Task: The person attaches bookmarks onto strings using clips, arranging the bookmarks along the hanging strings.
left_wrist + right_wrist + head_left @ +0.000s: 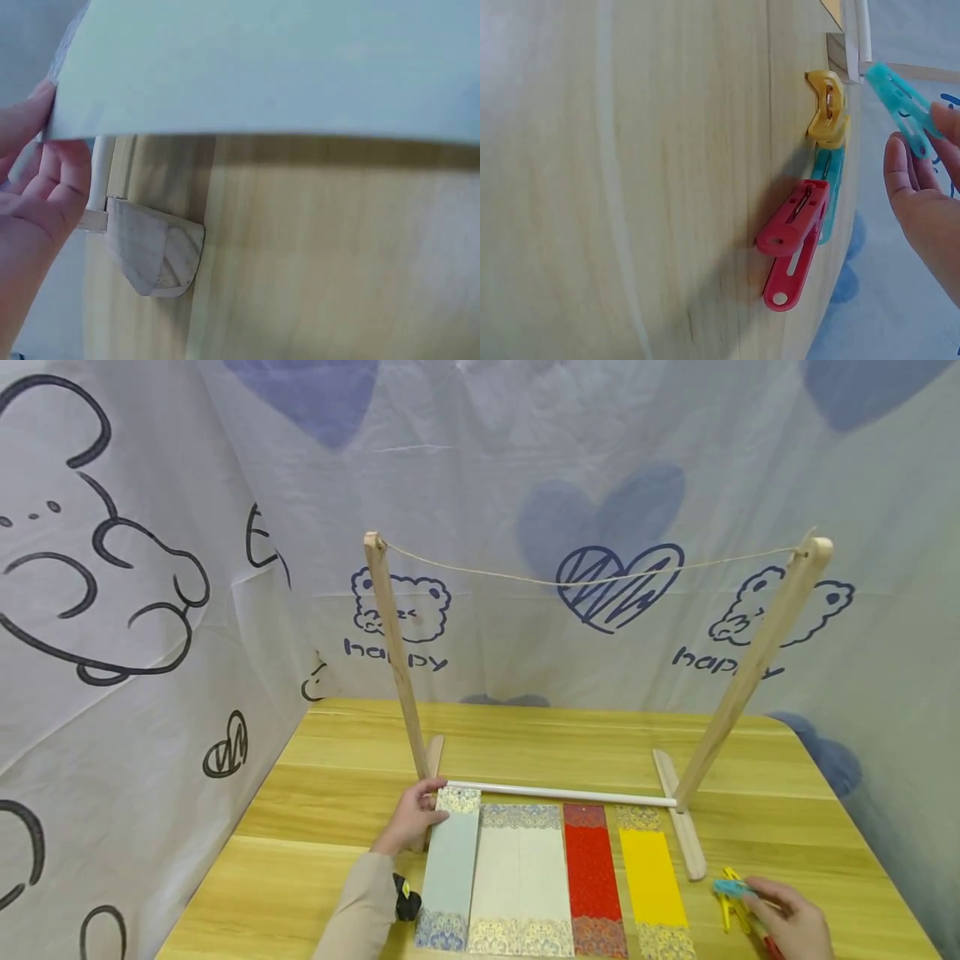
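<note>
My left hand (408, 820) pinches the upper left edge of a pale blue-green paper strip (452, 860) with a lacy pattern at both ends. In the left wrist view the strip's near edge is lifted above the wooden table. At the right, my right hand (798, 920) holds a teal clothespin (901, 109) between thumb and fingers, raised off the tabletop. Below it lie yellow clothespins (829, 109), another teal clothespin (832, 217) and red clothespins (799, 225) in a small heap. Cream strips (521, 868), a red strip (594, 868) and a yellow strip (652, 877) lie side by side.
Behind the strips stands a wooden frame with a left post (397, 668) and a right post (750, 685). A thin string (555, 583) sags between their tops, and a white rod (555, 792) joins them low down. A printed cloth (487, 468) hangs behind the table (300, 827).
</note>
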